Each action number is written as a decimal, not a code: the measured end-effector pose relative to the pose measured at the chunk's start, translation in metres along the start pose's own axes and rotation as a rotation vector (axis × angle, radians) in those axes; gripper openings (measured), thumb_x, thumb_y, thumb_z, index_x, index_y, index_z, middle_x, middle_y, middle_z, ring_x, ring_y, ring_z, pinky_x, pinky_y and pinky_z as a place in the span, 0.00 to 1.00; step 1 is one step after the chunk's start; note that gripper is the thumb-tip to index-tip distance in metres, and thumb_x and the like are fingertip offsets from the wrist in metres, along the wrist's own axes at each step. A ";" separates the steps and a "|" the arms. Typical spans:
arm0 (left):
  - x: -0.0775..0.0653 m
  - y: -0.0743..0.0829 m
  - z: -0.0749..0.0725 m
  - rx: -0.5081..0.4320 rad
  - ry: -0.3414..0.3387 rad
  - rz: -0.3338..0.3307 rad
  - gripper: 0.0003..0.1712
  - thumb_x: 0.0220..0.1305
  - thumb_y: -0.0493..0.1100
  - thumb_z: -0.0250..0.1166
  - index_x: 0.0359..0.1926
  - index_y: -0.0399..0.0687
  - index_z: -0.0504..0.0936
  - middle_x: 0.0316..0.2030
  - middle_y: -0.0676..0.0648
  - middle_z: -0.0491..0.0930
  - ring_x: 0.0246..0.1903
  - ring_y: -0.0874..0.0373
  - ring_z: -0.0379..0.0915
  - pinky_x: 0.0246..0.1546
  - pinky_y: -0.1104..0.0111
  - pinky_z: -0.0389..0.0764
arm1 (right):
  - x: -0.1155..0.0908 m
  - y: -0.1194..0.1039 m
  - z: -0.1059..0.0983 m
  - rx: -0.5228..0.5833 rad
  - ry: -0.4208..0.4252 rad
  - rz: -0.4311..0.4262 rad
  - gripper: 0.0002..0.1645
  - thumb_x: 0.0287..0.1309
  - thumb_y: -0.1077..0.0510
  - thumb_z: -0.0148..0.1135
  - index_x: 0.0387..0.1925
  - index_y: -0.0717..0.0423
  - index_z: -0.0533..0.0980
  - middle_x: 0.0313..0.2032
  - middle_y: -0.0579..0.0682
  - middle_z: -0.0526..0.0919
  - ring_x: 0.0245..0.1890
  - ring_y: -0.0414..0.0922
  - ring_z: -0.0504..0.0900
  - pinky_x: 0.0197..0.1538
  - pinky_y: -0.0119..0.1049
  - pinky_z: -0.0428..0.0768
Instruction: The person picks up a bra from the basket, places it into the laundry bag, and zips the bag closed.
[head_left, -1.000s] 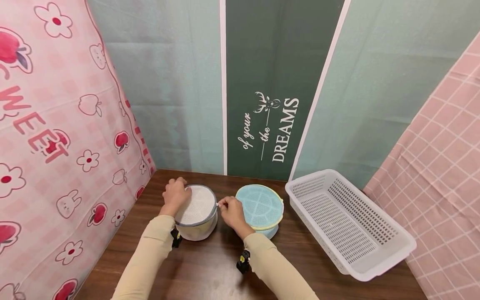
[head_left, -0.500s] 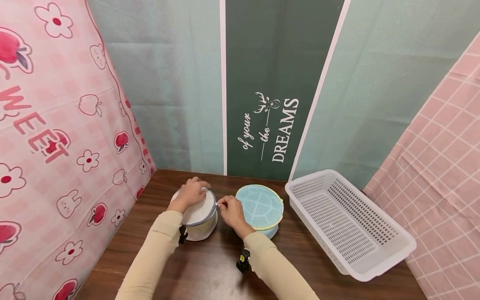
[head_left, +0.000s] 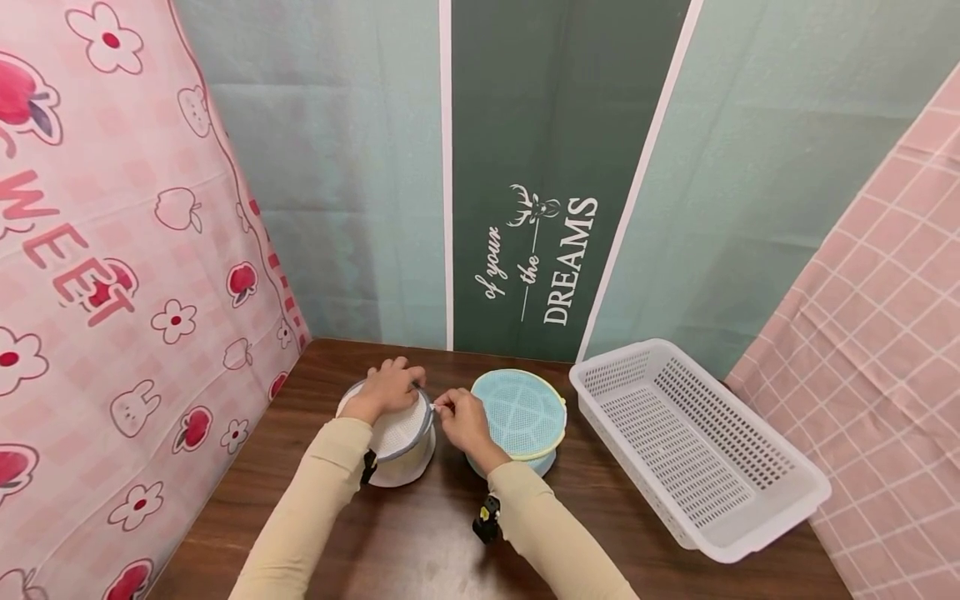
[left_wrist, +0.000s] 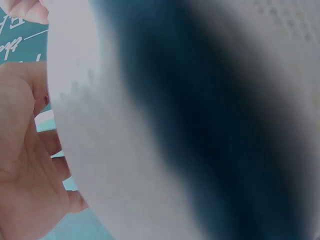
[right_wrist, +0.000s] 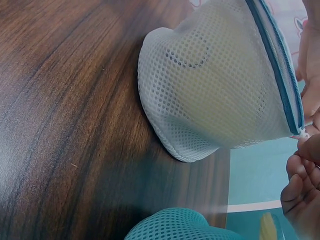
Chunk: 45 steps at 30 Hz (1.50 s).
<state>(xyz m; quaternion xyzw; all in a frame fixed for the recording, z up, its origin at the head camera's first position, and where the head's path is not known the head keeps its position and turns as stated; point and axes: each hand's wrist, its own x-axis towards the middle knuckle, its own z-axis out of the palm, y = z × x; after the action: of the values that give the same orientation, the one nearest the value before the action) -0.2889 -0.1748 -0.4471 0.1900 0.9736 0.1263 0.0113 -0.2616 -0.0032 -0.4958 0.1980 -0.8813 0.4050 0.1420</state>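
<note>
A round white mesh laundry bag (head_left: pixel 403 467) stands upright on the table, with a blue-grey zipper (right_wrist: pixel 275 47) running around its upper rim. Something yellowish shows faintly through its mesh wall. My left hand (head_left: pixel 392 387) rests across the bag's top, its fingers reaching over the far rim; in the left wrist view those fingers are spread and gently bent against the white mesh. At the rim's right side, my right hand (head_left: pixel 463 421) pinches the small white zipper pull (right_wrist: pixel 302 134) between thumb and finger. Close by on the right sits a light-blue mesh laundry bag (head_left: pixel 521 408) with yellow trim.
A white perforated plastic basket (head_left: pixel 780 517) stands at the right of the brown wooden table (head_left: pixel 420 542). Behind hangs a green curtain (head_left: pixel 360 208) with printed lettering. Pink patterned cloth (head_left: pixel 172 350) hangs at the left, and pink checked cloth (head_left: pixel 885 358) at the right.
My left hand has moved rightward from the white bag's left edge onto its top. The bag's rim has shifted slightly left. The right hand keeps its place at the zipper pull.
</note>
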 end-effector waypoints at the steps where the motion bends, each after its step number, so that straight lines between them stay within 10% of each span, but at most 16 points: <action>1: 0.000 -0.001 -0.001 0.005 0.002 0.006 0.06 0.59 0.40 0.59 0.36 0.56 0.78 0.42 0.45 0.71 0.41 0.44 0.64 0.36 0.49 0.64 | 0.000 -0.001 0.000 -0.004 -0.001 -0.003 0.05 0.52 0.66 0.64 0.24 0.55 0.80 0.24 0.44 0.74 0.26 0.40 0.73 0.30 0.32 0.71; 26: -0.012 -0.016 -0.006 -0.046 0.025 0.040 0.04 0.61 0.38 0.58 0.34 0.53 0.75 0.32 0.49 0.69 0.31 0.51 0.65 0.27 0.59 0.68 | -0.003 -0.007 0.001 -0.135 0.019 -0.090 0.05 0.51 0.65 0.64 0.26 0.52 0.79 0.27 0.44 0.75 0.29 0.42 0.76 0.32 0.34 0.74; 34: -0.021 -0.027 -0.006 -0.077 0.104 -0.057 0.01 0.62 0.40 0.56 0.34 0.51 0.73 0.32 0.48 0.70 0.28 0.53 0.67 0.24 0.58 0.68 | -0.004 -0.005 0.000 -0.120 0.011 -0.077 0.05 0.53 0.64 0.63 0.26 0.52 0.79 0.27 0.45 0.75 0.29 0.43 0.76 0.33 0.36 0.74; 45: -0.035 -0.043 0.007 -0.400 0.311 -0.229 0.02 0.64 0.37 0.49 0.34 0.45 0.68 0.32 0.43 0.68 0.34 0.48 0.62 0.34 0.57 0.62 | -0.004 -0.003 -0.004 -0.077 0.029 -0.047 0.05 0.52 0.65 0.64 0.25 0.53 0.79 0.25 0.43 0.74 0.27 0.40 0.73 0.32 0.33 0.72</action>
<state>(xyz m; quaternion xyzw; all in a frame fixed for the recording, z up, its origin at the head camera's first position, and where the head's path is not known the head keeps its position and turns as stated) -0.2719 -0.2244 -0.4651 0.0511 0.9345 0.3414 -0.0866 -0.2563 -0.0013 -0.4932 0.2073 -0.8891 0.3702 0.1717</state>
